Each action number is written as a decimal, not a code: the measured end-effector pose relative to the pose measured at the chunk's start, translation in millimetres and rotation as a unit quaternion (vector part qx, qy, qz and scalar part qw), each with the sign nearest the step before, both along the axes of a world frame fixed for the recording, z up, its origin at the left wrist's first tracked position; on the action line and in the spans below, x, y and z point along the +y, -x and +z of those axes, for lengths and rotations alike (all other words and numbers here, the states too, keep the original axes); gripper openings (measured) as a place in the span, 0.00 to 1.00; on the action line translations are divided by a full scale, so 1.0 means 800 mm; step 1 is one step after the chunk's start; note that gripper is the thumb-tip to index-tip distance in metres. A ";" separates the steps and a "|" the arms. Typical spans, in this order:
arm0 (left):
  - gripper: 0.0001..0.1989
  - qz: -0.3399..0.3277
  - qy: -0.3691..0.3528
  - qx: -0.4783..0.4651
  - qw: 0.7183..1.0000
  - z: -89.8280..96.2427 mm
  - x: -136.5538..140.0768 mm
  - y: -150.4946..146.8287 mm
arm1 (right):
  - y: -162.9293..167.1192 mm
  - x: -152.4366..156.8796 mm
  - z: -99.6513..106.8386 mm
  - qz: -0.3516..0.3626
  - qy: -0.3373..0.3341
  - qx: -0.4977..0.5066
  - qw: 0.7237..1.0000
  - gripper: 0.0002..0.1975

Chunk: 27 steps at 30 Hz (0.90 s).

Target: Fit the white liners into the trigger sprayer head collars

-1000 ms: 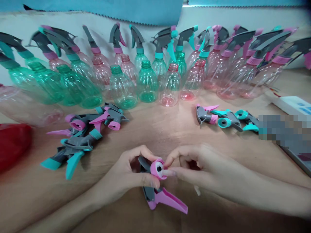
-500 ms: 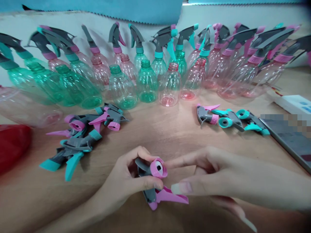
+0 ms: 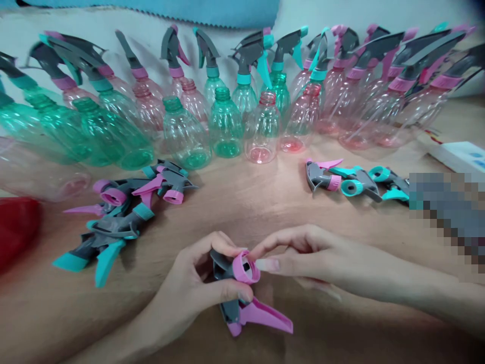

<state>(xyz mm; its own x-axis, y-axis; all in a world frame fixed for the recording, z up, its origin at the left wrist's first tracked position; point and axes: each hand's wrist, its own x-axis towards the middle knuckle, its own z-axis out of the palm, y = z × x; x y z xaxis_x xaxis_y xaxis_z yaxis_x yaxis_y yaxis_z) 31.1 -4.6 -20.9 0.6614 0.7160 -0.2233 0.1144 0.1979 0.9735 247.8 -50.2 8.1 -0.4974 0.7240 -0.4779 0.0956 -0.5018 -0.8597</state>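
Observation:
My left hand (image 3: 204,278) is wrapped round a grey trigger sprayer head with a pink collar and pink trigger (image 3: 265,316). The collar's open end faces right, and a pale inside with a dark hole shows in it. At the rim of that collar is my right hand (image 3: 303,258), its thumb and forefinger pinched close together. Whether anything small lies between those two fingertips is hidden. The other right fingers are curled behind the thumb.
Loose sprayer heads (image 3: 109,227) lie heaped at left, with several more (image 3: 359,184) at right. Behind stand uncapped green bottles (image 3: 226,126) and pink bottles (image 3: 263,131), then capped ones along the wall. A red object (image 3: 17,227) sits at the left edge, a white box (image 3: 464,156) at right.
My right thumb has risen from beside the pink trigger to the collar, closing toward the forefinger. My left hand keeps its grip on the sprayer head. The view has shifted slightly.

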 end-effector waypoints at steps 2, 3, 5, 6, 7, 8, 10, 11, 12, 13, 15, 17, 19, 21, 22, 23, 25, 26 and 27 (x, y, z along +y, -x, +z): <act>0.14 -0.008 0.013 -0.005 1.000 0.000 0.001 -0.001 | 0.001 -0.001 -0.002 -0.005 -0.008 -0.009 1.000 0.18; 0.14 -0.009 0.019 -0.007 1.000 0.000 0.001 -0.001 | 0.002 -0.001 -0.002 -0.008 -0.012 -0.015 1.000 0.18; 0.14 -0.005 0.031 -0.015 0.999 0.000 0.003 -0.001 | 0.004 -0.004 0.001 -0.008 -0.041 -0.028 0.999 0.18; 0.14 -0.003 0.038 -0.023 0.999 0.000 0.004 -0.001 | 0.006 -0.006 0.003 -0.007 -0.074 -0.043 0.996 0.17; 0.14 -0.004 0.047 -0.030 0.998 0.001 0.005 -0.001 | 0.007 -0.008 0.006 -0.004 -0.119 -0.064 0.991 0.16; 0.14 -0.007 0.056 -0.038 0.998 0.001 0.005 -0.001 | 0.008 -0.011 0.009 -0.001 -0.173 -0.088 0.981 0.14; 0.14 -0.017 0.074 -0.050 0.996 0.003 0.007 -0.002 | 0.010 -0.015 0.013 0.015 -0.269 -0.135 0.953 0.13; 0.13 -0.018 0.081 -0.053 0.995 0.004 0.008 -0.002 | 0.010 -0.016 0.014 0.025 -0.301 -0.151 0.941 0.13; 0.13 -0.017 0.084 -0.054 0.995 0.004 0.008 -0.003 | 0.010 -0.017 0.014 0.037 -0.321 -0.163 0.932 0.13; 0.13 -0.016 0.083 -0.053 0.995 0.005 0.009 -0.003 | 0.010 -0.018 0.013 0.045 -0.338 -0.174 0.924 0.13; 0.14 -0.016 0.081 -0.048 0.995 0.006 0.011 -0.004 | 0.008 -0.019 0.008 0.054 -0.374 -0.205 0.903 0.13; 0.14 -0.023 0.080 -0.045 0.996 0.006 0.012 -0.004 | 0.006 -0.020 0.003 0.057 -0.405 -0.239 0.881 0.14; 0.14 -0.027 0.083 -0.041 0.995 0.007 0.013 -0.004 | 0.004 -0.021 0.001 0.062 -0.416 -0.254 0.871 0.14; 0.13 -0.031 0.091 -0.039 0.995 0.008 0.013 -0.004 | 0.005 -0.021 0.004 0.064 -0.413 -0.251 0.873 0.13; 0.13 -0.035 0.095 -0.039 0.994 0.008 0.013 -0.003 | 0.005 -0.021 0.007 0.065 -0.408 -0.247 0.876 0.13; 0.13 -0.039 0.100 -0.041 0.993 0.007 0.013 -0.003 | 0.006 -0.020 0.011 0.067 -0.403 -0.242 0.880 0.13; 0.14 -0.046 0.114 -0.051 0.991 0.006 0.013 -0.003 | 0.006 -0.017 0.019 0.080 -0.387 -0.222 0.891 0.13; 0.14 -0.050 0.122 -0.057 0.990 0.006 0.013 -0.003 | 0.006 -0.016 0.023 0.087 -0.378 -0.207 0.898 0.13; 0.15 -0.053 0.129 -0.066 0.988 0.005 0.014 -0.003 | 0.005 -0.014 0.026 0.091 -0.371 -0.191 0.904 0.13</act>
